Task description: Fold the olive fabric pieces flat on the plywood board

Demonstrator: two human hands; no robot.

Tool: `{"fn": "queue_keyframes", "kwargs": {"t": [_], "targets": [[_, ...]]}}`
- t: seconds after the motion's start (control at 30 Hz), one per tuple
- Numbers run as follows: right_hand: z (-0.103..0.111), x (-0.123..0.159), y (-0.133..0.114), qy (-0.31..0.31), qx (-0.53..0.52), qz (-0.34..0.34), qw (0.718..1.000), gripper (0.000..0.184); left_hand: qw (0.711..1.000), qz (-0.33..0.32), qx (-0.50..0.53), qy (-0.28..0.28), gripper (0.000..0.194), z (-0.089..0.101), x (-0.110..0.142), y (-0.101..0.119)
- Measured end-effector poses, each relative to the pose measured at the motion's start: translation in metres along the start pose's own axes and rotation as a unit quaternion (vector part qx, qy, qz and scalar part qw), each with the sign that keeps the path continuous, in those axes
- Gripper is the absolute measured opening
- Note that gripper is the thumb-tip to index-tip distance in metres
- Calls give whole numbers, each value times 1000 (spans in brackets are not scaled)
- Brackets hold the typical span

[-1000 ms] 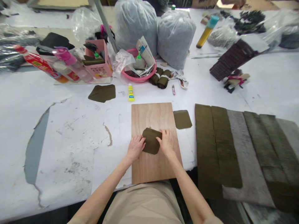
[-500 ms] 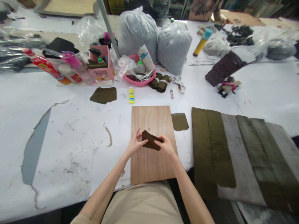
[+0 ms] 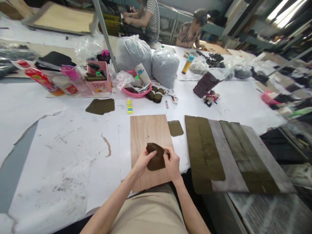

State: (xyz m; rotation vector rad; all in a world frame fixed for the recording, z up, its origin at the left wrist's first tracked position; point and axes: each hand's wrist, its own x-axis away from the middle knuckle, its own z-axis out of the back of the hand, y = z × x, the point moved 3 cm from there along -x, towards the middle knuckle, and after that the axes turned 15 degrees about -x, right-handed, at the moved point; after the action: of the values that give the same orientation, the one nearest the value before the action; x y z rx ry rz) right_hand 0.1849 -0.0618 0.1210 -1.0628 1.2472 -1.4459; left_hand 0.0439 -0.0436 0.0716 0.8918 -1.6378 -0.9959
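A dark olive-brown fabric piece (image 3: 156, 161) is held up between both hands over a wooden board (image 3: 148, 128). My left hand (image 3: 142, 161) grips its left side, thumb on the near face and fingers behind. My right hand (image 3: 172, 162) pinches the upper right edge, fingers curled. Whether the piece is one layer or several cannot be made out. Just right of the board lies another olive piece (image 3: 175, 128). Farther left on the table are more olive pieces (image 3: 100, 106), near a yellow glue tube (image 3: 129, 106).
Long olive and grey panels (image 3: 204, 152) lie on the right. Behind the board stand a pink basket (image 3: 136, 95), a pink box (image 3: 99, 85), bottles (image 3: 73, 79) and stuffed plastic bags (image 3: 134, 53). Small pink snips (image 3: 166, 104) lie nearby. Two people (image 3: 146, 19) are across the table.
The fabric piece was flat on the board, then lifted and tilted in both hands; now its broad face shows again. My right hand has shifted to its upper right edge. The view has swung upward and right.
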Motion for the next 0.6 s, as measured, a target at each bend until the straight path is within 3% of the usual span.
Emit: {"fn": "queue_keyframes", "kwargs": {"t": [0.1,0.2,0.27,0.37,0.43,0.6], "targets": [[6,8,-7,14,-5,21,1000,23,1000,-12,-24,0,35,-4,10,8],[12,10,1,36,-88,-66,993,28,991,-82,-85,59,31,-4,22,23],[14,13,4,9,-96,-88,991,27,995,-66,-63,42,35,-9,29,27],[23,19,-3,4,-14,-17,1000,24,1000,8,4,3,43,-21,39,25],[30,23,-8,9,-9,15,1000,24,1000,16,-5,27,42,-30,44,25],[46,31,-3,-1,-159,-91,983,28,979,-92,-151,106,30,-54,54,35]]}}
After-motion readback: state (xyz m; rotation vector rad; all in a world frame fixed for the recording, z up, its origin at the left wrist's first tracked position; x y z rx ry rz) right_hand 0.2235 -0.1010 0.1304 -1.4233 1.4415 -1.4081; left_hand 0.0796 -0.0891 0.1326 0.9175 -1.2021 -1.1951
